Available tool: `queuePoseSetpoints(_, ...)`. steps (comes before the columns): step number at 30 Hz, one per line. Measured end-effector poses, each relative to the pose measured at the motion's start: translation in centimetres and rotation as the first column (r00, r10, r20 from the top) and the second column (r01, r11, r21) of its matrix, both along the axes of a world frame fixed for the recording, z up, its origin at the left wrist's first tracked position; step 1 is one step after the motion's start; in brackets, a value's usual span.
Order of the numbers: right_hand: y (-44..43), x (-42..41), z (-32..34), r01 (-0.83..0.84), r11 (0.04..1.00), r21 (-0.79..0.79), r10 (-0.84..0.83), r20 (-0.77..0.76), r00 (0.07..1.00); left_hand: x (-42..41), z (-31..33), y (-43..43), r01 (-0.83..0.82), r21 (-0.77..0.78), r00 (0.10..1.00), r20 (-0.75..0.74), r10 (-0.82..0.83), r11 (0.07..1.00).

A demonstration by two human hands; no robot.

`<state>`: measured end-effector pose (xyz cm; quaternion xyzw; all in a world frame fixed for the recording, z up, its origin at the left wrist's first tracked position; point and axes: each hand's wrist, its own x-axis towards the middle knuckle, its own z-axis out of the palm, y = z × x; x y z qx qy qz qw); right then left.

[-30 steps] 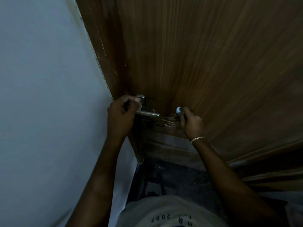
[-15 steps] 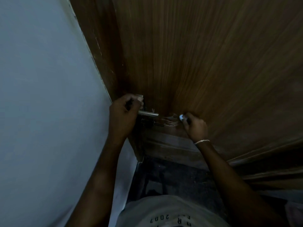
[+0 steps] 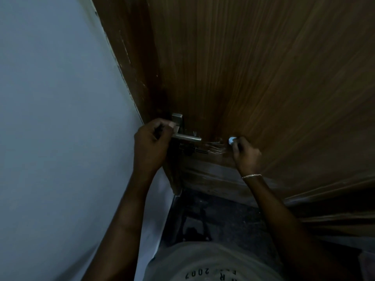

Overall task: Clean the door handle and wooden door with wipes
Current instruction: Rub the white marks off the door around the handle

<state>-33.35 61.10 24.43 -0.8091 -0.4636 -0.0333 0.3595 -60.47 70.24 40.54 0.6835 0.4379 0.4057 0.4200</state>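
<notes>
Left hand [image 3: 151,142]: curled round the root of the door handle [image 3: 186,136], likely steadying the wooden door [image 3: 263,78].
Right hand [image 3: 246,154]: fingers pinching a small pale wipe [image 3: 232,140] against the wood just right of the lever, placed to scrub there.
Streaks [image 3: 215,148]: pale smears between lever and wipe.
Count: two hands, one lever, one wipe, one bracelet [image 3: 251,176].
</notes>
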Motion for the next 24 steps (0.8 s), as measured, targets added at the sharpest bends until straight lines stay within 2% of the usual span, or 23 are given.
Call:
queuePoseSetpoints(2,1.7,-1.4,0.7,-0.094,0.989,0.111,0.097,-0.020,0.995,-0.1,-0.3,0.1,-0.011,-0.010,1.000,-0.005,0.011,1.000)
queuePoseSetpoints(3,2.4,-2.2,0.8,-0.140,0.983,0.117,0.145,-0.032,0.989,-0.1,-0.3,0.0,-0.004,-0.015,1.000,-0.007,0.004,1.000)
queuePoseSetpoints(6,2.9,-3.4,-0.3,-0.215,0.975,-0.056,0.214,-0.016,0.977,0.0,0.0,-0.2,0.023,-0.010,1.000,-0.010,-0.023,1.000)
queuePoseSetpoints(8,1.9,-2.7,-1.0,-0.196,0.976,-0.097,0.195,-0.013,0.981,-0.2,0.1,-0.2,0.022,0.004,1.000,-0.014,-0.022,1.000)
queuePoseSetpoints(11,1.3,-1.9,-0.5,-0.122,0.992,0.012,0.122,-0.053,0.991,-1.0,0.3,0.1,-0.016,0.020,1.000,-0.025,0.017,1.000)
queuePoseSetpoints(14,3.4,-3.7,0.8,-0.122,0.984,0.132,0.136,-0.098,0.986,-1.1,0.2,0.1,-0.021,0.002,0.999,-0.024,0.021,1.000)
queuePoseSetpoints(17,4.5,-5.1,0.2,-0.201,0.976,0.080,0.209,-0.114,0.971,-0.9,0.4,0.1,0.005,0.013,0.999,-0.041,-0.005,1.000)
queuePoseSetpoints(20,3.0,-4.4,-1.2,-0.174,0.984,0.038,0.178,-0.153,0.972,-1.2,0.6,0.4,0.007,0.024,1.000,-0.029,-0.006,1.000)
queuePoseSetpoints(24,2.8,-4.1,-0.9,-0.106,0.977,0.183,0.142,-0.193,0.971,-2.1,0.2,0.8,-0.026,0.027,0.999,-0.027,0.027,0.999)
